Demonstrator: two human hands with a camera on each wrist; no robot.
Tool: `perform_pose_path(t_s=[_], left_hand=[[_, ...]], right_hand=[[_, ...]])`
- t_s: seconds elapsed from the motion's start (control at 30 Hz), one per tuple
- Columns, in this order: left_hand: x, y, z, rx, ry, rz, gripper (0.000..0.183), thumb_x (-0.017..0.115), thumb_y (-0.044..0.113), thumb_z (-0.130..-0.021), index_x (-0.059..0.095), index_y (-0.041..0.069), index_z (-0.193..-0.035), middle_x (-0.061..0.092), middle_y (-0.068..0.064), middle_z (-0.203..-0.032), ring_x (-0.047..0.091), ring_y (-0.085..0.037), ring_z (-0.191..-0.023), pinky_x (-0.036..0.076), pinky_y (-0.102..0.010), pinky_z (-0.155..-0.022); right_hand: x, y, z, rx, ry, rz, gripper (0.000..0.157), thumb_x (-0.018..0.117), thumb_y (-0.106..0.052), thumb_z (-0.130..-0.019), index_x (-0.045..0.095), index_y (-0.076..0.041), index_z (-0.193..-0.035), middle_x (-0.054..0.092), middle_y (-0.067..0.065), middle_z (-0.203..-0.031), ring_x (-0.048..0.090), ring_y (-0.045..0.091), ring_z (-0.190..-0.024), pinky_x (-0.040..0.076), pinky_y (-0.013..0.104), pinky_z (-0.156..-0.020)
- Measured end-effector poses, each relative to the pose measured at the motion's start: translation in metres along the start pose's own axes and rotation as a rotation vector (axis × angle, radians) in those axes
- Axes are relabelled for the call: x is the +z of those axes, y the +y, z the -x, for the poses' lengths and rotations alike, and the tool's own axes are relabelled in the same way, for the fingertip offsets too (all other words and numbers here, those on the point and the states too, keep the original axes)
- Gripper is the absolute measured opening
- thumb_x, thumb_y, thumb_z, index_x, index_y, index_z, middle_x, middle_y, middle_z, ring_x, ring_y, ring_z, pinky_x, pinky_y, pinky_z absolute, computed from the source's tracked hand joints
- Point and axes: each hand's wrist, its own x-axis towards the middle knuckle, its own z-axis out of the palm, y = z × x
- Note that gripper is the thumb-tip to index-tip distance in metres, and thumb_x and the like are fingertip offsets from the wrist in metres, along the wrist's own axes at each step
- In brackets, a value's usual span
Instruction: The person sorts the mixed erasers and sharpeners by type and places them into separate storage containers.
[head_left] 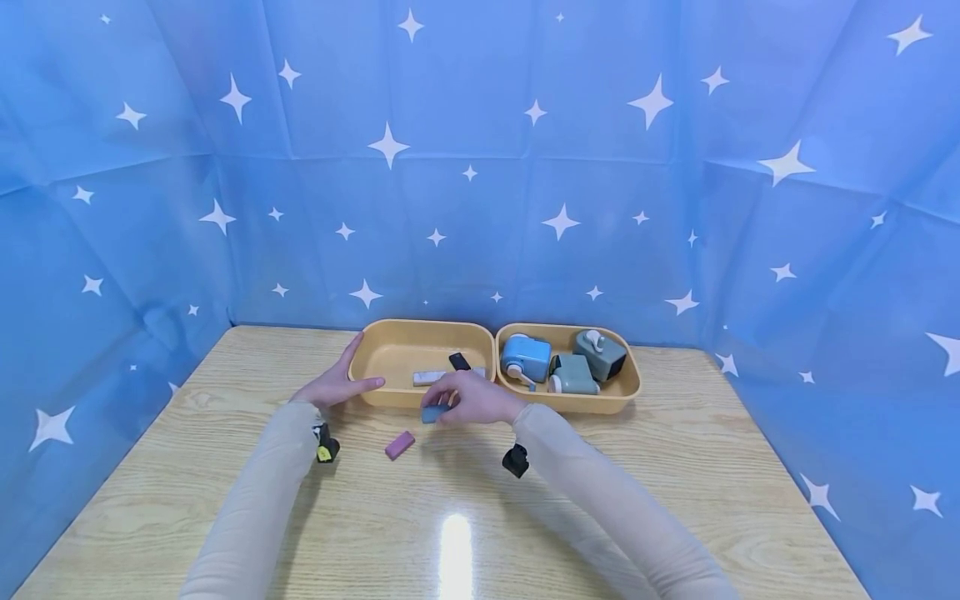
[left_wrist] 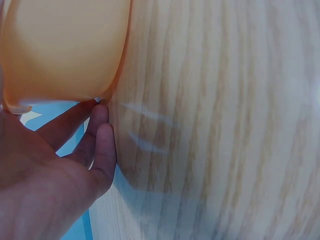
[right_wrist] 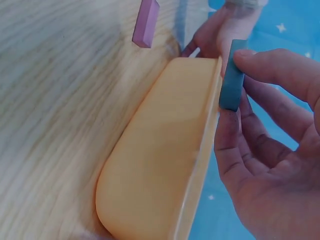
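A teal eraser-like block point(right_wrist: 232, 82) is pinched between the thumb and fingertips of my right hand point(head_left: 480, 398). In the head view it is held just in front of the yellow bin point(head_left: 390, 354) on the left. My left hand point(head_left: 337, 387) grips that bin's left end, thumb at the front and fingers around the outside. Inside the bin lie a black block point(head_left: 459, 362) and a whitish marbled bar point(head_left: 429, 378), partly hidden by the right hand. A pink eraser-like block point(head_left: 400, 445) lies on the table between the forearms.
Against the first bin's right side stands a second yellow bin point(head_left: 630, 392). It holds crank pencil sharpeners: a blue one point(head_left: 527, 357), a pale green one point(head_left: 574, 375) and a dark green one point(head_left: 600, 357). A blue starred cloth point(head_left: 480, 242) surrounds the wooden table point(head_left: 360, 525).
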Motion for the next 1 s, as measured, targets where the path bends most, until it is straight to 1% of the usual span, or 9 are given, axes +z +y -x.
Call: perform_pose_path(t_s=[0.17, 0.3, 0.53, 0.67, 0.8, 0.93, 1.0], left_hand=[[0.0, 0.0, 0.001, -0.001, -0.002, -0.01, 0.109, 0.068, 0.044, -0.087, -0.013, 0.015, -0.154, -0.004, -0.03, -0.156, 0.009, -0.053, -0.138, 0.012, -0.065, -0.108], [0.0, -0.001, 0.0, 0.003, 0.0, -0.008, 0.109, 0.068, 0.044, -0.087, -0.013, 0.015, -0.154, -0.004, -0.029, -0.156, 0.008, -0.053, -0.138, 0.012, -0.066, -0.108], [-0.001, -0.003, 0.0, 0.02, -0.001, 0.013, 0.11, 0.069, 0.042, -0.087, -0.013, 0.015, -0.154, -0.004, -0.029, -0.156, 0.007, -0.053, -0.138, 0.011, -0.066, -0.108], [-0.001, -0.003, 0.001, 0.03, -0.001, 0.01, 0.109, 0.069, 0.041, -0.087, -0.013, 0.015, -0.154, -0.004, -0.03, -0.156, 0.007, -0.053, -0.138, 0.011, -0.066, -0.108], [-0.002, -0.001, 0.001, 0.031, -0.002, 0.0, 0.109, 0.069, 0.04, -0.087, -0.012, 0.015, -0.154, -0.004, -0.03, -0.156, 0.008, -0.055, -0.137, 0.012, -0.068, -0.107], [-0.002, 0.001, 0.001, 0.02, 0.003, -0.024, 0.108, 0.069, 0.043, -0.087, -0.012, 0.016, -0.154, -0.003, -0.029, -0.156, 0.01, -0.055, -0.137, 0.013, -0.067, -0.107], [-0.001, 0.001, 0.001, 0.019, 0.006, -0.031, 0.109, 0.069, 0.044, -0.087, -0.012, 0.016, -0.155, -0.003, -0.029, -0.156, 0.01, -0.054, -0.137, 0.013, -0.067, -0.107]], right_hand=[[-0.003, 0.003, -0.003, 0.032, 0.026, 0.007, 0.028, 0.072, -0.005, -0.086, 0.069, -0.004, -0.114, 0.063, -0.001, -0.107, 0.059, 0.015, -0.096, 0.05, 0.027, -0.084], [-0.007, 0.004, -0.005, 0.042, 0.048, 0.013, 0.028, 0.073, -0.005, -0.085, 0.069, -0.005, -0.113, 0.063, -0.001, -0.106, 0.059, 0.015, -0.096, 0.05, 0.028, -0.084], [-0.016, 0.007, -0.009, 0.105, 0.063, -0.025, 0.029, 0.073, -0.005, -0.086, 0.069, -0.003, -0.115, 0.064, -0.002, -0.104, 0.058, 0.015, -0.094, 0.049, 0.028, -0.083], [-0.02, 0.01, -0.01, 0.117, 0.066, -0.002, 0.027, 0.073, -0.005, -0.086, 0.07, -0.006, -0.113, 0.064, -0.002, -0.102, 0.057, 0.015, -0.092, 0.049, 0.028, -0.082], [-0.025, 0.013, -0.012, 0.136, 0.086, 0.018, 0.025, 0.073, -0.006, -0.086, 0.071, -0.009, -0.111, 0.065, -0.002, -0.101, 0.058, 0.015, -0.09, 0.05, 0.027, -0.08], [-0.029, 0.018, -0.013, 0.161, 0.1, -0.004, 0.027, 0.071, -0.004, -0.086, 0.069, -0.005, -0.113, 0.066, 0.0, -0.102, 0.058, 0.017, -0.092, 0.051, 0.028, -0.079], [-0.031, 0.022, -0.014, 0.173, 0.105, -0.016, 0.027, 0.07, -0.004, -0.087, 0.069, -0.005, -0.114, 0.067, 0.001, -0.102, 0.058, 0.018, -0.092, 0.051, 0.027, -0.077]])
